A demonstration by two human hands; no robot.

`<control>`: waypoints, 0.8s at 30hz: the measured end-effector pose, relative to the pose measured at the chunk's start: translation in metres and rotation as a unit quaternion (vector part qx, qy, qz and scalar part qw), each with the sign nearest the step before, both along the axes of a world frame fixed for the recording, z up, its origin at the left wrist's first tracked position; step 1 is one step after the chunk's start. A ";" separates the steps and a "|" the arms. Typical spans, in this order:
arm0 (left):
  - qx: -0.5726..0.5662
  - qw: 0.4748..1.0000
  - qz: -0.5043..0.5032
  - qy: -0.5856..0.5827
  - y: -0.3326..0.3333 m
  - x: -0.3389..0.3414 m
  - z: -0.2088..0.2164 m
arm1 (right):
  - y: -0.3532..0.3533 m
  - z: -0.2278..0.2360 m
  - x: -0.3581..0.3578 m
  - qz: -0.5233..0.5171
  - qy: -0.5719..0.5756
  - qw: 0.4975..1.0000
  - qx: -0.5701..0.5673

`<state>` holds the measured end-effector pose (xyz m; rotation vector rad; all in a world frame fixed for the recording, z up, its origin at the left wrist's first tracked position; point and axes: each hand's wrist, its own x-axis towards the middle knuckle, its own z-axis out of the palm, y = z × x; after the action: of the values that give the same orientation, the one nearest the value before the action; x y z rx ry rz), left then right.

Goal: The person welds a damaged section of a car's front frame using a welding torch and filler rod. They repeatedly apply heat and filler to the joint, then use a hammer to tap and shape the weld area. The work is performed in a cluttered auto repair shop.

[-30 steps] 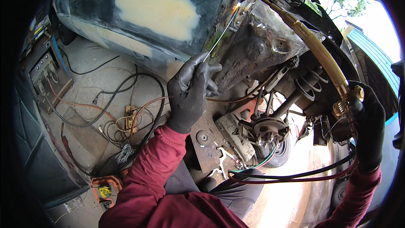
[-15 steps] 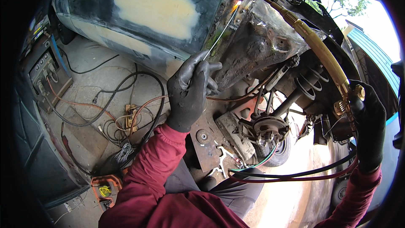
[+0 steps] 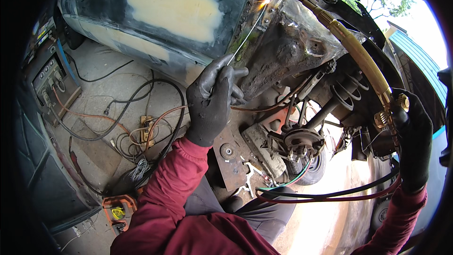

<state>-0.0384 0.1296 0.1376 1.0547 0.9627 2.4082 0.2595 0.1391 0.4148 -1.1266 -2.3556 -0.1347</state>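
Note:
In a black glove, my left hand (image 3: pixel 211 99) pinches a thin welding rod (image 3: pixel 246 39), whose far end reaches up to a glowing spot on the car's bare metal seam (image 3: pixel 255 19). My right hand (image 3: pixel 413 137), also gloved in black, is closed round the valve end of a brass welding torch (image 3: pixel 354 47). The torch's bent tip points left, and its small orange flame (image 3: pixel 265 3) meets the rod's end. Below the seam lies the dark, rusty inner wheel-arch panel (image 3: pixel 278 56). The fingers of my right hand are partly hidden behind the torch valves.
Black and red hoses (image 3: pixel 330 199) hang from the torch across my lap. The brake disc (image 3: pixel 302 142) and coil spring (image 3: pixel 349 94) are exposed at centre right. A welding machine (image 3: pixel 55 82) stands at left, with cables (image 3: pixel 181 99) over the floor. An orange toolbox (image 3: pixel 119 208) sits lower left.
The flame and glowing spot look a little brighter and wider. Both hands, the rod and the torch have hardly moved.

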 end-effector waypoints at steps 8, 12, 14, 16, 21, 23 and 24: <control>0.000 1.000 0.013 0.002 -0.002 0.001 0.004 | 0.002 -0.002 0.000 0.011 0.022 0.999 -0.027; -0.005 1.000 0.010 -0.006 -0.002 0.002 0.005 | 0.002 -0.004 0.000 0.023 0.031 0.999 -0.027; 0.003 1.000 0.014 -0.002 -0.001 0.001 0.004 | 0.000 -0.004 0.000 0.017 0.024 0.999 -0.018; 0.001 1.000 0.008 -0.005 -0.001 0.001 0.003 | -0.001 -0.004 0.000 0.008 0.019 1.000 -0.018; 0.001 1.000 0.003 -0.002 0.000 -0.001 0.001 | -0.002 -0.005 -0.001 -0.002 0.014 1.000 -0.022; 0.001 1.000 0.005 0.001 0.000 -0.001 0.001 | -0.001 -0.005 -0.001 0.005 0.012 1.000 -0.012; 0.001 1.000 0.006 -0.001 0.000 -0.001 0.001 | -0.001 -0.006 -0.001 0.004 0.009 1.000 -0.006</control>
<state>-0.0393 0.1299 0.1386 1.0513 0.9679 2.4198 0.2581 0.1384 0.4092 -1.1197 -2.3476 -0.1085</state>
